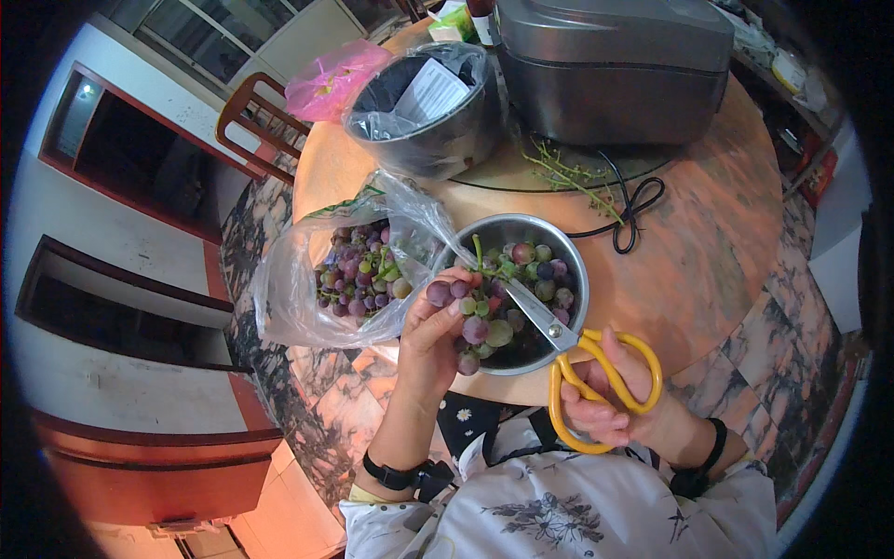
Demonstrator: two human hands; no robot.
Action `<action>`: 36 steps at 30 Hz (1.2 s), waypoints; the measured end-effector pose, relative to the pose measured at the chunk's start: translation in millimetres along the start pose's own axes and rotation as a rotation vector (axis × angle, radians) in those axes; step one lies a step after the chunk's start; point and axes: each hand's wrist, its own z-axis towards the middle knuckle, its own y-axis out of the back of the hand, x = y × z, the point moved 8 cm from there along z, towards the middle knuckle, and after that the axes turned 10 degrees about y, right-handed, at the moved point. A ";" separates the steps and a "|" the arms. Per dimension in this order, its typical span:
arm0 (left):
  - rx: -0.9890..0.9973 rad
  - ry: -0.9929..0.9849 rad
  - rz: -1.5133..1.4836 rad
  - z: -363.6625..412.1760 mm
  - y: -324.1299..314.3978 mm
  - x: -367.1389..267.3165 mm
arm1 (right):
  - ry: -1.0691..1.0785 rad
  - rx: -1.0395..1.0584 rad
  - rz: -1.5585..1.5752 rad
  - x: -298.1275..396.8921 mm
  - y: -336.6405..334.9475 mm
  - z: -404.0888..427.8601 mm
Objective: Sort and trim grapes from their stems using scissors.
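My left hand [434,327] holds a small bunch of purple and green grapes [477,328] over the near left part of a metal bowl [581,279]. In my right hand [628,398] are scissors [541,318] with yellow handles. Their blades look nearly closed, and the tips touch or lie close to the green stem of the held bunch. Loose grapes [531,262] lie inside the bowl, partly hidden by the bunch and the blades. Left of the bowl, a clear plastic bag [279,300] gapes around more grapes on stems [356,272].
Behind the bowl, a bare grape stem [569,175] lies by a black cord [628,223]. Farther back on the round table [691,279] stand a dark rice cooker [614,77], a plastic-covered pot [433,150] and a pink bag [332,80]. A wooden chair [234,115] stands beyond the table's left edge.
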 end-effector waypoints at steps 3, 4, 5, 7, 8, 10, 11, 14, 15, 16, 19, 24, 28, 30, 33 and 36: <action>-0.005 0.027 -0.004 1.1 0.0 0.8 | 0.009 0.011 0.040 1.1 -1.9 0.0; -0.009 0.022 0.003 1.4 0.7 0.8 | 0.017 -0.009 0.009 2.3 -1.2 -0.2; -0.013 0.017 0.011 1.9 1.4 0.8 | 0.025 -0.029 -0.022 3.4 -0.5 -0.6; -0.009 0.018 0.019 3.1 2.3 1.3 | 0.041 -0.047 -0.061 4.6 -2.6 -1.1; -0.005 0.019 0.027 3.5 2.1 1.4 | 0.059 -0.064 -0.100 6.1 -1.9 -0.9; -0.017 0.012 0.011 4.0 -0.3 2.2 | 0.069 -0.060 -0.088 6.1 3.1 -0.8; -0.030 0.005 -0.004 3.9 -0.6 1.8 | 0.079 -0.055 -0.074 6.8 4.4 -0.9; -0.046 0.031 0.000 3.2 2.0 -0.2 | 0.080 -0.103 -0.210 8.9 6.4 -2.4; -0.047 0.025 -0.002 3.4 0.5 -2.3 | 0.077 -0.102 -0.215 8.4 6.3 -4.2; -0.083 0.042 0.016 4.4 0.4 -2.9 | 0.096 -0.116 -0.392 10.4 10.2 -8.2; -0.139 0.064 0.073 9.7 4.2 -5.6 | 0.104 -0.125 -0.726 16.7 11.0 -16.3; -0.127 0.063 0.090 12.2 1.4 -9.1 | 0.221 -0.411 -0.982 47.0 18.0 -23.8; -0.074 0.063 0.158 12.8 -3.9 -12.1 | 0.498 -0.309 -1.621 75.8 -18.0 -23.2; -0.046 0.061 0.182 13.4 -4.6 -12.8 | 0.519 -0.347 -1.727 81.5 -23.8 -21.8; -0.029 0.048 0.241 14.3 -5.5 -13.1 | 0.513 -0.383 -1.909 86.3 -33.8 -20.3; -0.015 0.033 0.300 14.5 -9.3 -13.6 | 0.501 -0.373 -2.041 87.8 -39.3 -16.5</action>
